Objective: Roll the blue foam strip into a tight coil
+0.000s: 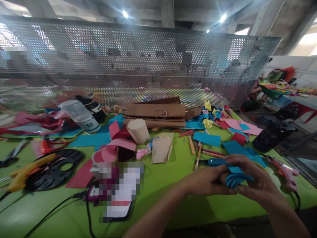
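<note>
Between my two hands is a bundle of blue paper point(239, 179), its layers curled and fanned at the edge. My left hand point(206, 180) grips it from the left, the fingertips pressed against the layers. From the right, my right hand point(259, 180) curves over it, with the thumb below and fingers above. Just beyond the hands lie a blue cutter-like tool point(214, 162), partly covered, and several pencils point(198, 156). Flat blue paper pieces point(206, 138) rest behind them. To the right of my right hand is a pink glue gun point(284, 170).
A phone point(121, 195) and a yellow glue gun point(32, 170) lie on the green table point(163, 188) at left, with cables. Behind stand a paper roll point(138, 130), folded brown paper point(153, 114) and a tilted clear bottle point(80, 115). A perforated metal screen point(138, 59) borders the back.
</note>
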A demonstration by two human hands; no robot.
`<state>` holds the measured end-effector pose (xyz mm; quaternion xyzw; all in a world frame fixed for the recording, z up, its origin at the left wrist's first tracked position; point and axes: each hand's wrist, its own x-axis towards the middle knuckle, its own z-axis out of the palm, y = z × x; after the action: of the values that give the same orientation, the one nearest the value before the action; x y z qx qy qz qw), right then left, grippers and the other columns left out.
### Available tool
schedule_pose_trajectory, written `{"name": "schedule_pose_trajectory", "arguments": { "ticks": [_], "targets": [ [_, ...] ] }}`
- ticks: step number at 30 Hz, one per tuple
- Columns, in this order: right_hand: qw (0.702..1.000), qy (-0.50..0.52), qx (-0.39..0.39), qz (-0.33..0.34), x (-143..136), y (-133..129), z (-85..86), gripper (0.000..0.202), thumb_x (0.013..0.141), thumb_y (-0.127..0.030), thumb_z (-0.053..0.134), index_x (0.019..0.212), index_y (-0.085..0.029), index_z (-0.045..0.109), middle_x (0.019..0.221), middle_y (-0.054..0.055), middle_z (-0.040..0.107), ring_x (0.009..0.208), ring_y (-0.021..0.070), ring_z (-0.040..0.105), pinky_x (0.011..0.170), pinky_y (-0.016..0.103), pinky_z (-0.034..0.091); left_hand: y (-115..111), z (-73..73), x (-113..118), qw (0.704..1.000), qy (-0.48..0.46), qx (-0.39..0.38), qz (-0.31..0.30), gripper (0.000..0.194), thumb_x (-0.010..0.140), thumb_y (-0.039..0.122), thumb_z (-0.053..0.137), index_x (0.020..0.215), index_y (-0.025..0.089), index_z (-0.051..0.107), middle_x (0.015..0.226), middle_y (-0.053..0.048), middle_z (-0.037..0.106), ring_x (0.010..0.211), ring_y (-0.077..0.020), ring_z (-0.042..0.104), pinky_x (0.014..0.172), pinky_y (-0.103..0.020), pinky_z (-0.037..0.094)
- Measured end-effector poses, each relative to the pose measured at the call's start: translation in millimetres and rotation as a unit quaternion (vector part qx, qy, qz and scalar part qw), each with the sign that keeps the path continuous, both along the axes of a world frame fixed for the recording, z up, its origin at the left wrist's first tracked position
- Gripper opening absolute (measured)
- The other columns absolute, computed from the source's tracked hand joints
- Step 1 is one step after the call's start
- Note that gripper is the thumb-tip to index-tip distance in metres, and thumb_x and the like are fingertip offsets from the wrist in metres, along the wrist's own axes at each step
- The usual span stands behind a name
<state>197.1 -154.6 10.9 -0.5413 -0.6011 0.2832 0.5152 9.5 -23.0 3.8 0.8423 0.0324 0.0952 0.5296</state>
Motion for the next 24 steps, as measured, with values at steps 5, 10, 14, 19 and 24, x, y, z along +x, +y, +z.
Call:
{"name": "schedule_pose_trajectory", "arguments": {
  "ticks": [5, 10, 14, 19, 24],
  "targets": [
    [0.996, -0.014, -0.036, 0.08, 4.7, 5.1, 1.4, 0.037, 0.083, -0.053, 0.08, 0.112, -0.032, 0.077, 0.146, 0.011, 0.056, 0.142, 0.0369, 0.05, 0.11, 0.046, 0.051, 0.3, 2.0, 1.8, 0.996, 0.005, -0.069, -0.047, 0.056, 0.088, 0.043, 0.076, 0.136, 0.021, 0.058, 0.082, 0.002, 0.051, 0.074, -0.0138, 0.049, 0.066, -0.022, 0.041],
    [0.995, 0.004, -0.042, 0.089, 2.3, 6.8, 1.3, 0.037, 0.08, -0.058, 0.081, 0.104, -0.031, 0.076, 0.14, 0.012, 0.061, 0.148, 0.0382, 0.042, 0.112, 0.05, 0.047, 0.3, 0.5, 3.1, 0.994, 0.009, -0.1, -0.046, 0.052, 0.084, 0.047, 0.08, 0.122, 0.019, 0.061, 0.092, -0.001, 0.057, 0.082, -0.0155, 0.052, 0.07, -0.023, 0.044],
    [0.995, 0.011, -0.045, 0.091, 3.8, 6.9, -0.6, 0.037, 0.078, -0.056, 0.083, 0.103, -0.03, 0.076, 0.144, 0.013, 0.059, 0.145, 0.0395, 0.045, 0.114, 0.053, 0.045, -0.1, 1.4, 2.6, 0.991, 0.003, -0.12, -0.061, 0.058, 0.083, 0.051, 0.08, 0.127, 0.018, 0.06, 0.089, 0.0, 0.055, 0.08, -0.0148, 0.051, 0.07, -0.024, 0.044],
    [0.996, 0.031, -0.036, 0.073, 8.1, 5.9, -2.5, 0.051, 0.077, -0.054, 0.084, 0.123, -0.034, 0.072, 0.15, 0.011, 0.055, 0.143, 0.0385, 0.05, 0.111, 0.051, 0.049, 0.4, -0.3, 1.4, 0.994, 0.013, -0.097, -0.038, 0.069, 0.081, 0.056, 0.081, 0.137, 0.023, 0.058, 0.083, 0.002, 0.053, 0.074, -0.0139, 0.05, 0.071, -0.025, 0.045],
    [0.996, 0.028, -0.053, 0.063, 5.2, 3.3, 1.8, 0.04, 0.074, -0.057, 0.086, 0.1, -0.029, 0.076, 0.148, 0.013, 0.057, 0.141, 0.0403, 0.052, 0.109, 0.052, 0.05, 0.5, -5.3, 3.8, 0.993, 0.0, -0.112, -0.037, 0.059, 0.08, 0.05, 0.084, 0.124, 0.019, 0.061, 0.094, -0.001, 0.055, 0.085, -0.0166, 0.052, 0.074, -0.026, 0.047]
  ]
}}
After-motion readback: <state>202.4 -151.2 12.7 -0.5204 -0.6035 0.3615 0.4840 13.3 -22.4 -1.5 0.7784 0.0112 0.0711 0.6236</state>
